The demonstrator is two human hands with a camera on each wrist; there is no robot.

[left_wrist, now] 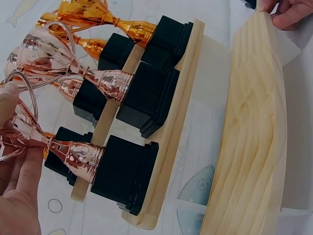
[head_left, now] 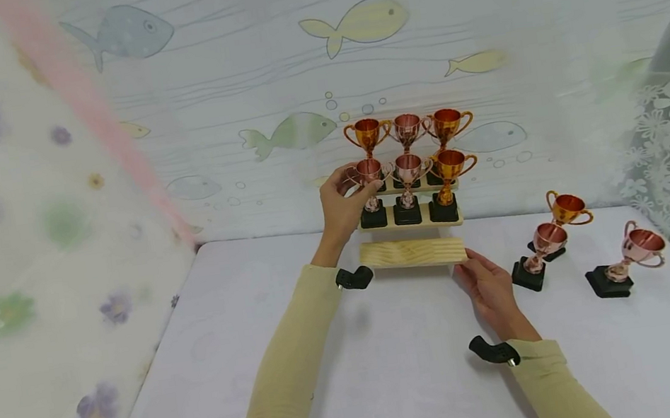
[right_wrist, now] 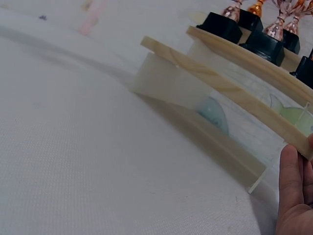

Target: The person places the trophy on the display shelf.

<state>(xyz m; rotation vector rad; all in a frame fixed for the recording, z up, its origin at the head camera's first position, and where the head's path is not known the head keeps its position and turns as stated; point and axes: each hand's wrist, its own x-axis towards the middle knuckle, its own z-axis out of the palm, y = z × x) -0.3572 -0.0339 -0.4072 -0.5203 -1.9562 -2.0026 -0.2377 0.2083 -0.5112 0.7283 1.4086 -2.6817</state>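
Observation:
A three-step display stand of pale wood and clear panels carries two rows of small trophy cups on black bases. My left hand (head_left: pixel 341 207) has its thumb and fingers round the cup of the rose-gold trophy (left_wrist: pixel 80 159) at the left of the middle step; its base sits on that step. Beside it stand another rose-gold trophy (head_left: pixel 408 181) and a gold trophy (head_left: pixel 448 168). At the stand's lowest step (head_left: pixel 412 252), bare on top, my right hand (head_left: pixel 492 287) holds the right end, fingers against the edge in the right wrist view (right_wrist: pixel 293 181).
On the table's right side, a gold trophy (head_left: pixel 569 210) stands behind a rose-gold trophy (head_left: pixel 548 240), with another rose-gold trophy (head_left: pixel 641 247) farther right. A fish-print curtain (head_left: pixel 216 97) hangs close behind the stand. White table (head_left: pixel 396 372) lies in front.

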